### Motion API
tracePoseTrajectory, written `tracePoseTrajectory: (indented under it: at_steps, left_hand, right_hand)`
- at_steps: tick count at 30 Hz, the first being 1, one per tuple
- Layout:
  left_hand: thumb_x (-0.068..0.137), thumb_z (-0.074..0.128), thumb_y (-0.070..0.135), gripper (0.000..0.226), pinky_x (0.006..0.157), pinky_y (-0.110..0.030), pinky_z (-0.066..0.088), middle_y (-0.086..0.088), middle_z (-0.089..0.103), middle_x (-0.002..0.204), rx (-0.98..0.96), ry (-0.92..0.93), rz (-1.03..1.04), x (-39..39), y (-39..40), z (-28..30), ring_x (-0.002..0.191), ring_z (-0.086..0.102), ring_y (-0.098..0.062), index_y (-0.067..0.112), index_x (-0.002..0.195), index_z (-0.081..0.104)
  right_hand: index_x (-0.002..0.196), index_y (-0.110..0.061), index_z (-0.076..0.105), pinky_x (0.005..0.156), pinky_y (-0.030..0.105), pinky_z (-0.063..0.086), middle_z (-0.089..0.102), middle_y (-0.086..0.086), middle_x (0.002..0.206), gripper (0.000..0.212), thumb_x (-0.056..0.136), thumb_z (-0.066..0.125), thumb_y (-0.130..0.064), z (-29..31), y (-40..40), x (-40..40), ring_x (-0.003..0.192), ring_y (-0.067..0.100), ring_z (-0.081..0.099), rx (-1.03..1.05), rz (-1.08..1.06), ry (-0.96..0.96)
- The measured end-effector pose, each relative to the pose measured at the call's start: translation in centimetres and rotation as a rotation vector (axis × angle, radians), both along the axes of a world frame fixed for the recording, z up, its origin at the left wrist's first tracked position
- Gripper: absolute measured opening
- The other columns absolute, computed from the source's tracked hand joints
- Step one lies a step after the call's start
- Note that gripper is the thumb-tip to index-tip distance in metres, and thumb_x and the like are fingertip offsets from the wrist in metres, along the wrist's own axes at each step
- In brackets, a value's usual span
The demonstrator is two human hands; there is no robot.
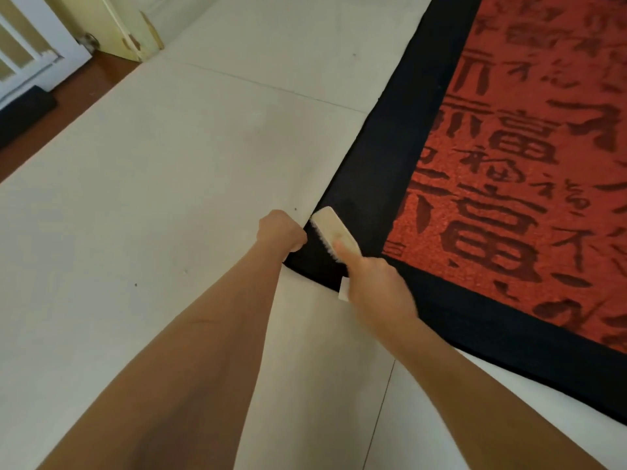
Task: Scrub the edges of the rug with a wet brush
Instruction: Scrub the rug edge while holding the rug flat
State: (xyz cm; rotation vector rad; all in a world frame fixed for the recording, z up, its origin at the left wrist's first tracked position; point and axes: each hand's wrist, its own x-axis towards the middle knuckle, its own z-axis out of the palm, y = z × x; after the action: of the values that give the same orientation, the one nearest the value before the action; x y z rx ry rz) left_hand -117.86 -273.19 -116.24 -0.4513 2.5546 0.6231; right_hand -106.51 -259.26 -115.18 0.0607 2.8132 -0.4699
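In the head view, a big rug (pixel 509 164) lies on the pale tiled floor (pixel 169 164). The rug is red with dark writing marks, and it has a wide black border (pixel 400 130) all round. It fills the side from 12 o'clock to 4 o'clock. One corner of the rug sits near the middle of the picture.

The left hand (pixel 280 230) is curled tight, and its fingers pinch the black edge of the rug right by that corner. The left arm reaches in from 7 o'clock.

The right hand (pixel 376 283) grips a scrub brush (pixel 334 232) with a pale wooden back. One finger lies straight along the top of the brush. The white bristles point down and touch the black border, just beside the left hand, at its 3 o'clock side. The right arm comes in from 5 o'clock.

A small white tag (pixel 344 289) sticks out from the rug edge, just under the right hand.

Far off at 10 o'clock there is a cream door (pixel 112 25) with chipped paint, a white frame (pixel 30 52), and a strip of brown wooden floor (pixel 84 89).
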Motion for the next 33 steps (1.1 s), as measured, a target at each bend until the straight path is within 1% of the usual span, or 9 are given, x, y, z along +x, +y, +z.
tracePoseTrajectory:
  at_steps: [2,4,6,9,13,20,24,28,33]
  left_hand:
    - [0.097,0.058,0.018,0.023,0.075,-0.026,0.048,-0.011,0.063,0.093,-0.01,-0.033,-0.035,0.0,0.2,0.0,0.1,0.065,-0.029,-0.001,0.109,0.056]
    - [0.095,0.059,0.018,0.02,0.061,-0.025,0.046,-0.008,0.056,0.072,-0.001,-0.033,-0.03,-0.1,0.0,-0.5,0.078,0.065,-0.026,0.003,0.083,0.052]
    - [0.093,0.062,0.022,0.03,0.056,-0.023,0.039,-0.007,0.06,0.076,-0.031,-0.011,-0.041,0.2,-0.2,-0.7,0.077,0.063,-0.023,0.007,0.073,0.047]
    - [0.094,0.059,0.019,0.018,0.067,-0.023,0.038,-0.01,0.065,0.107,-0.1,0.073,-0.083,0.5,0.0,-0.8,0.1,0.064,-0.025,0.002,0.101,0.06]
    - [0.096,0.058,0.02,0.027,0.077,-0.024,0.042,-0.009,0.062,0.111,-0.088,0.086,-0.066,0.5,0.1,-0.3,0.11,0.062,-0.026,0.002,0.116,0.06]
    - [0.089,0.071,0.033,0.042,0.084,-0.029,0.048,-0.015,0.066,0.114,-0.011,0.048,0.037,0.7,-0.2,-0.6,0.107,0.063,-0.029,-0.002,0.11,0.061]
    - [0.093,0.065,0.033,0.04,0.087,-0.029,0.046,-0.013,0.067,0.114,-0.006,0.09,0.025,1.6,0.0,-0.2,0.108,0.063,-0.028,-0.001,0.114,0.064]
    - [0.093,0.059,0.011,0.017,0.081,-0.033,0.05,-0.011,0.06,0.084,0.041,0.1,0.03,1.9,-0.2,-0.1,0.104,0.065,-0.033,0.005,0.078,0.058]
    - [0.091,0.067,0.019,0.022,0.086,-0.034,0.048,-0.021,0.067,0.11,0.104,0.122,0.044,1.8,-0.3,-0.6,0.105,0.063,-0.033,-0.002,0.095,0.062]
  right_hand:
    - [0.149,-0.04,0.01,0.062,0.034,0.041,0.042,0.0,0.082,0.069,0.095,0.039,-0.009,0.0,3.4,2.4,0.074,0.022,0.053,0.12,0.068,-0.021]
    - [0.148,-0.041,0.006,0.059,0.031,0.042,0.042,-0.002,0.079,0.067,0.097,0.039,-0.012,0.4,5.0,3.9,0.067,0.017,0.05,0.161,0.055,-0.061]
    - [0.146,-0.039,0.014,0.062,0.035,0.048,0.047,0.001,0.082,0.063,0.095,0.04,-0.011,0.5,3.6,2.5,0.069,0.019,0.053,0.099,0.057,-0.054]
    - [0.137,-0.028,0.033,0.07,0.042,0.054,0.051,0.006,0.082,0.052,0.092,0.043,-0.005,0.6,-1.3,-1.7,0.074,0.025,0.058,-0.005,0.091,-0.045]
    - [0.136,-0.025,0.038,0.058,0.039,0.045,0.046,0.005,0.074,0.049,0.092,0.04,-0.002,0.6,-1.8,-3.9,0.065,0.025,0.051,0.032,0.19,-0.015]
    - [0.151,-0.044,-0.002,0.059,0.034,0.038,0.048,0.0,0.083,0.077,0.094,0.041,-0.013,0.7,9.9,4.3,0.068,0.022,0.052,0.266,0.143,-0.053]
    - [0.148,-0.037,0.018,0.062,0.037,0.039,0.047,0.005,0.082,0.07,0.091,0.041,-0.005,1.1,3.7,0.8,0.072,0.026,0.051,0.074,0.141,-0.036]
    - [0.137,-0.028,0.035,0.064,0.039,0.043,0.039,0.003,0.072,0.054,0.091,0.038,0.001,1.8,-3.3,-4.7,0.069,0.025,0.049,-0.055,0.217,-0.01]
    - [0.147,-0.034,0.024,0.06,0.034,0.036,0.042,0.003,0.08,0.061,0.095,0.042,-0.009,0.5,3.5,-0.8,0.068,0.021,0.045,0.114,0.249,-0.031]
